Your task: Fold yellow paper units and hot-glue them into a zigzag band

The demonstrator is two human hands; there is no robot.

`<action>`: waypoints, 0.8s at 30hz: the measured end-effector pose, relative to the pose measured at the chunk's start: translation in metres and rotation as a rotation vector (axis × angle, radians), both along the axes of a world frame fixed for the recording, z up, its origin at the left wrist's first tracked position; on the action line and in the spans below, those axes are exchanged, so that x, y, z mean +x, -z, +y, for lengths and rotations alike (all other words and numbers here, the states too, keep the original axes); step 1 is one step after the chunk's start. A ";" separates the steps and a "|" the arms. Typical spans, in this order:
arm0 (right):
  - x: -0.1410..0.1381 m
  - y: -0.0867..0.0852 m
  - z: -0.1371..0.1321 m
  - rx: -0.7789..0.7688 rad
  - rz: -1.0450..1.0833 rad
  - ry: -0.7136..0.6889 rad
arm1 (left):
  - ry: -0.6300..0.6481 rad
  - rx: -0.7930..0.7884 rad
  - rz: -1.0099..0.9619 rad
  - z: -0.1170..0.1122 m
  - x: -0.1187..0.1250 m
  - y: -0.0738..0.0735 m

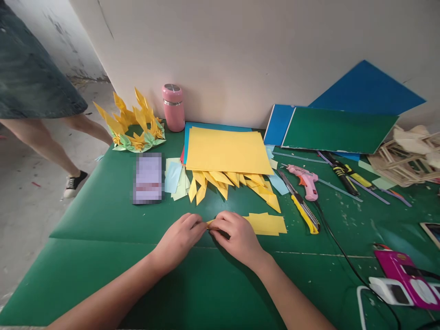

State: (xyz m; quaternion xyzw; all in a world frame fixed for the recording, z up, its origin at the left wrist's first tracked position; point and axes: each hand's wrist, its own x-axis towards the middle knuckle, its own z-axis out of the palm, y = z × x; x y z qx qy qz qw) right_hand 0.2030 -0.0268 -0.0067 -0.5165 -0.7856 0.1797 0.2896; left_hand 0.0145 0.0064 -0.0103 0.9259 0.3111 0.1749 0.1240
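Note:
My left hand (182, 236) and my right hand (235, 233) meet over the front middle of the green table. Both are closed, pinching a small piece of yellow paper (210, 223) between them; most of it is hidden by my fingers. To the right of my right hand lie several flat yellow paper strips (270, 223), overlapping. Just beyond my hands, folded yellow paper spikes (220, 178) stick out from under a stack of yellow sheets (227, 149). A crown of folded yellow and green paper (137, 128) stands at the back left.
A pink bottle (173, 110) stands by the wall. A blurred phone-like object (147, 178) lies left of green and blue paper slips (174, 176). On the right are a yellow utility knife (302, 208), a pink glue gun (305, 179) with its cord, and a magenta power strip (402, 275). A person (37, 82) stands left.

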 end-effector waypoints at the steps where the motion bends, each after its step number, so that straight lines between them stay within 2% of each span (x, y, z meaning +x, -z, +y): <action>1: 0.000 0.000 0.000 -0.006 -0.001 0.005 | -0.003 -0.007 -0.010 0.000 0.000 0.000; 6: -0.002 -0.001 0.001 -0.056 0.046 0.047 | -0.045 -0.039 -0.055 0.002 0.002 -0.005; 12: -0.006 -0.002 0.005 -0.110 0.054 0.093 | -0.100 -0.074 -0.018 0.003 0.004 -0.008; 24: -0.009 -0.002 0.008 -0.161 0.050 0.153 | -0.186 0.080 0.057 -0.001 0.005 0.004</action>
